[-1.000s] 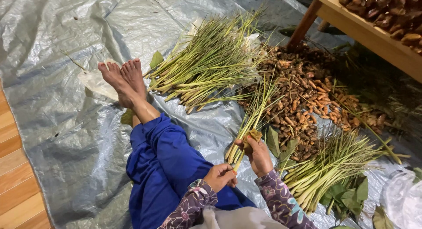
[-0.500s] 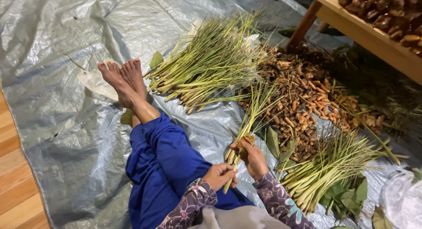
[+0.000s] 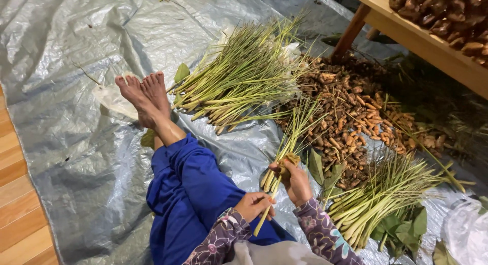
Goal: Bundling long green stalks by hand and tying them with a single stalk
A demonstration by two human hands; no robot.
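My right hand [image 3: 294, 179] grips a small bundle of green lemongrass stalks [image 3: 292, 138] near its base, where a pale band wraps it. Its leafy tips fan out toward the brown roots. My left hand [image 3: 254, 204] sits just below and to the left, pinching one loose stalk [image 3: 265, 214] that points down toward my lap. Both hands hover over my right thigh, clad in blue trousers [image 3: 190, 194]. Patterned sleeves cover both wrists.
A big heap of lemongrass [image 3: 244, 74] lies beyond my crossed bare feet [image 3: 145, 97]. Brown roots [image 3: 356, 112] spread to the right, with tied lemongrass bundles [image 3: 381, 199] on leaves beside them. All rests on a silver tarp [image 3: 66, 67]. A wooden table [image 3: 432, 39] stands top right.
The bundle in my right hand has shifted slightly. My left hand has moved down a little with the loose stalk.
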